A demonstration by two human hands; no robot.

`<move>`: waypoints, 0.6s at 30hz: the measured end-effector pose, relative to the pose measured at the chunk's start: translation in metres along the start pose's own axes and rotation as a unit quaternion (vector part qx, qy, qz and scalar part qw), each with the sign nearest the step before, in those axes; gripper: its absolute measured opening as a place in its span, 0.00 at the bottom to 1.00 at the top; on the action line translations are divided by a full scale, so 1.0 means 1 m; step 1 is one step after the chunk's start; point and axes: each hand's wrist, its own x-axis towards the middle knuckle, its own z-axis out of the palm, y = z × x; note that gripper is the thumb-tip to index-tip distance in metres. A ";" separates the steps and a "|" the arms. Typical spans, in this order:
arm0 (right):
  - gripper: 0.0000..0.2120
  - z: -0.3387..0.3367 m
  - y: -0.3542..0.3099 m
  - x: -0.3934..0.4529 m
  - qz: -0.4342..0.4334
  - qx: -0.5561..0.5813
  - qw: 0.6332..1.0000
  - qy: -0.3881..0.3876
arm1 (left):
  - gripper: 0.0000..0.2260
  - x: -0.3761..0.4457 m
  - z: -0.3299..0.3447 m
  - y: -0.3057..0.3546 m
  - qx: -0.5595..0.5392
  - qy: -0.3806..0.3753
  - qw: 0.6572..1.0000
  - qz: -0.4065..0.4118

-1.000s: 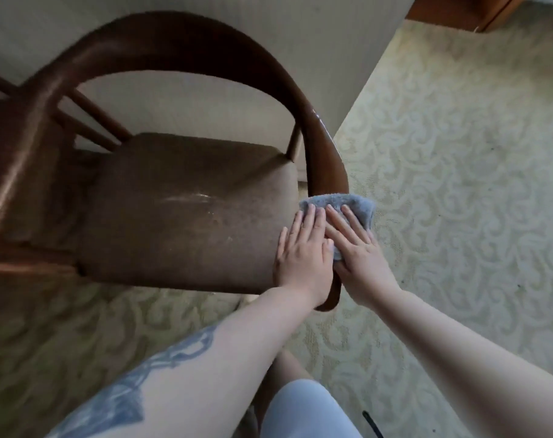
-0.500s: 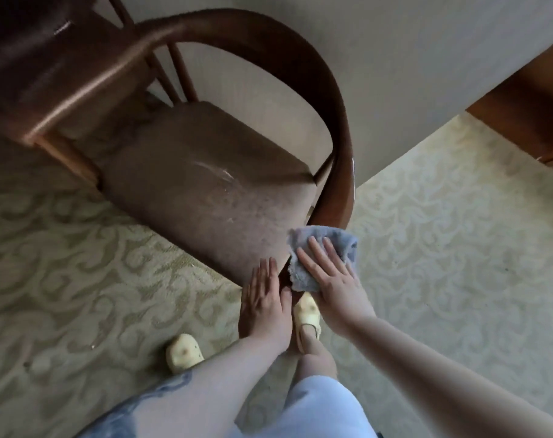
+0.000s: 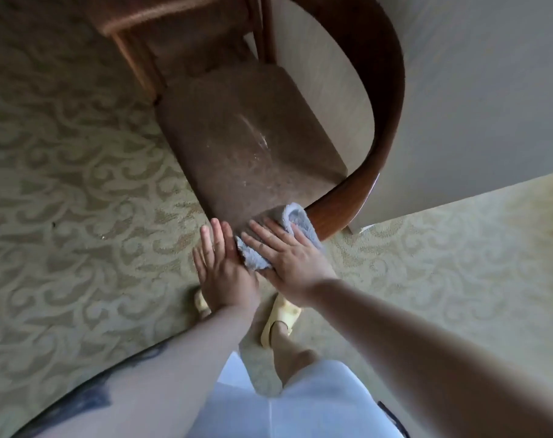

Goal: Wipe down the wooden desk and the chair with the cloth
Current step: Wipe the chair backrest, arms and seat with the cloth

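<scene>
Nearest to us are our white shorts (image 3: pixel 300 406) and our two bare forearms reaching forward, the left one bearing a dark tattoo (image 3: pixel 88 396). Just beyond, our feet stand in yellow slippers (image 3: pixel 280 320) on the patterned green carpet (image 3: pixel 63 216), the left slipper mostly hidden under our left wrist.

Our left hand (image 3: pixel 224 267) lies flat with its fingers straight and close together, gripping nothing; it sits at the front corner of the chair seat (image 3: pixel 246 147), though we cannot tell whether the fingertips actually touch the seat edge. Just beside it, our right hand (image 3: pixel 291 260) is spread flat with fingers straight and slightly apart, pressing the grey cloth (image 3: pixel 297 222) down rather than clutching it. The cloth is bunched under our palm and fingers, lying over the near front corner of the seat where the end of the curved wooden armrest (image 3: pixel 392 115) comes down to meet it.

Farther on, the brown seat shows pale scuffed streaks near its middle. The armrest sweeps up and round to the right as one dark bentwood arc. Behind it stands a plain pale wall (image 3: pixel 490 90), and at the top left blurred wooden rails (image 3: pixel 161 17) of the chair's other side.
</scene>
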 end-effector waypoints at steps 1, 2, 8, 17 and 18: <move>0.31 -0.006 0.015 0.004 0.006 -0.017 1.000 0.007 | 0.26 0.000 -0.001 0.002 0.002 -0.003 1.000 -0.001; 0.31 -0.010 0.029 0.003 0.043 -0.016 0.998 0.033 | 0.26 0.001 -0.003 0.005 0.001 -0.003 1.000 -0.012; 0.29 0.007 -0.008 -0.017 0.111 0.047 0.991 0.065 | 0.27 0.003 0.000 0.016 0.024 0.011 0.999 0.034; 0.26 -0.007 0.029 -0.028 0.196 0.000 0.975 0.102 | 0.25 0.002 -0.001 0.020 -0.003 -0.003 0.999 0.052; 0.27 -0.001 0.014 -0.027 0.173 0.015 0.981 0.086 | 0.25 0.003 -0.002 0.019 -0.001 -0.004 0.999 0.055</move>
